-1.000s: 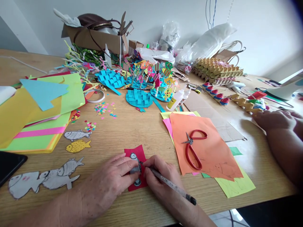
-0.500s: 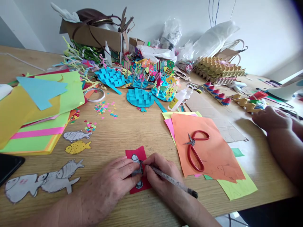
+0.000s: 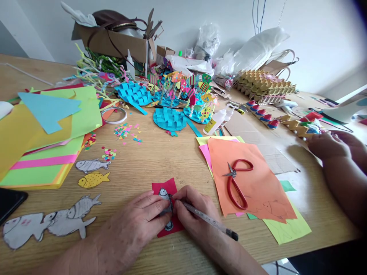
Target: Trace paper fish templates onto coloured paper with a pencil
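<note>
A small red paper piece (image 3: pixel 167 187) lies near the table's front edge with a grey paper fish template (image 3: pixel 164 193) on top. My left hand (image 3: pixel 134 221) lies flat with its fingers stretched out, pressing the template down. My right hand (image 3: pixel 194 214) pinches a clear pen (image 3: pixel 210 221) whose tip touches the template's right edge.
Red scissors (image 3: pixel 236 183) rest on orange paper (image 3: pixel 249 179) to the right. Paper fish cut-outs (image 3: pixel 51 223) lie front left, coloured sheets (image 3: pixel 48 133) behind them. Blue paper crafts (image 3: pixel 169 118), a glue bottle (image 3: pixel 215 121), boxes and egg trays crowd the back. Another person's hands (image 3: pixel 332 147) work at right.
My hands stay on the red piece with only a slight shift of the pen. The other person's hands at the right have moved a little.
</note>
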A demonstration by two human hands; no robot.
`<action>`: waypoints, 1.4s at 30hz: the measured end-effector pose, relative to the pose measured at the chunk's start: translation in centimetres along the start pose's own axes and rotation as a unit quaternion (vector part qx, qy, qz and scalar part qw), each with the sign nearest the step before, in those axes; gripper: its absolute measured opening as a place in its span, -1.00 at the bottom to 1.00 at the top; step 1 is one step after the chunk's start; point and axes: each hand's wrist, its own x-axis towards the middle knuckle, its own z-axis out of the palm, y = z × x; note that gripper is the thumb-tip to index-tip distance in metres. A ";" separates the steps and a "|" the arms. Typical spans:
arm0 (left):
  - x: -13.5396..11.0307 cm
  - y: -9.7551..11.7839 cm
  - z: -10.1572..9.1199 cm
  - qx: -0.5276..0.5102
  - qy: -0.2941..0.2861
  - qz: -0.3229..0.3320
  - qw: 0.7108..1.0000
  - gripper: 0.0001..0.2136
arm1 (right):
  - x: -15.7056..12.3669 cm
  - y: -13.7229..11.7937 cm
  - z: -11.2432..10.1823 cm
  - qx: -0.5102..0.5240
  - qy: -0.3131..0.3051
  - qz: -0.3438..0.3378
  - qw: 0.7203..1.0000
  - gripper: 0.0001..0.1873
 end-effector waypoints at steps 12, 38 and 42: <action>-0.1 0.0 0.3 0.005 0.015 -0.003 1.000 -0.76 | 0.8 -0.4 0.0 -0.003 -0.016 0.018 1.000 -0.86; -0.1 -0.2 0.5 -0.003 0.042 0.006 0.999 -0.64 | 2.0 -0.6 0.2 0.016 -0.038 0.027 0.999 -0.86; 0.0 -0.2 0.4 -0.007 0.041 0.004 0.999 -0.57 | 2.1 -0.7 0.1 0.017 -0.047 0.029 0.998 -0.86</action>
